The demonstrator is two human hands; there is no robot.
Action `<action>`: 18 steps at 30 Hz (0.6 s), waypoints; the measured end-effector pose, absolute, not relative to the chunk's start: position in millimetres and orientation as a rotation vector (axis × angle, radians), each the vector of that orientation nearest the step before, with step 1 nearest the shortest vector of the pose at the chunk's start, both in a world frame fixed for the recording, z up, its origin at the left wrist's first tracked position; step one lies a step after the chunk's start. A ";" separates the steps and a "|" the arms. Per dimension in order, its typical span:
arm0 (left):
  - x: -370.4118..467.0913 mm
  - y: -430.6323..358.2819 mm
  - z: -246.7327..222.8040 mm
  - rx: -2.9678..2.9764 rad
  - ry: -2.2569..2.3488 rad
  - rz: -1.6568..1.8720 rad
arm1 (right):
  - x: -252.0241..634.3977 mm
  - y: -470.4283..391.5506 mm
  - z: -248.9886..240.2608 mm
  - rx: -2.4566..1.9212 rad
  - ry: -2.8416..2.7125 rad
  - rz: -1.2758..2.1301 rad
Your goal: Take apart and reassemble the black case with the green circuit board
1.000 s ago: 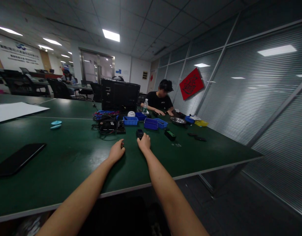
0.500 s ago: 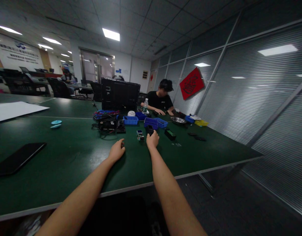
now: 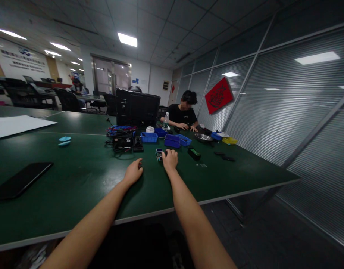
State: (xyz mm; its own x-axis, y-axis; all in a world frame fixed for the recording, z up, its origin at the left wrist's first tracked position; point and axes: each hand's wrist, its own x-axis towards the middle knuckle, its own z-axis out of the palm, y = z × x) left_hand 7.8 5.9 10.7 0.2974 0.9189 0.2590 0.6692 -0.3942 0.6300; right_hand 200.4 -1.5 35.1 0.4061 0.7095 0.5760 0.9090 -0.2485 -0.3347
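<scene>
My left hand rests on the green table with its fingers curled. A dark spot shows between its thumb and fingers, too small to name. Farther right, my right hand is closed, palm down, around a small black box-like object, mostly hidden by the fingers. Right beside its thumb stands a small stack of devices with little screens; I cannot tell whether the hand touches it. Behind the right hand lies a dark blue tray. To its right sits a black box with a green top.
A black power unit with tangled cables and a blue basket lie behind my left hand. Across the table sits a person in black. A metal bowl and a black monitor stand farther back.
My right hand has come down and left from the dark blue tray to beside the small devices, the black object now mostly covered. My left hand has stayed put.
</scene>
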 end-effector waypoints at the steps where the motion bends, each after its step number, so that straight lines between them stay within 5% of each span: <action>1: 7.8 6.2 10.3 2.170 1.419 0.841 | 195.9 -1.7 34.3 -2.027 -1.437 -0.398; 18: 8.7 2.6 15.1 2.187 1.423 0.822 | 192.1 12.4 22.0 -2.080 -1.425 0.076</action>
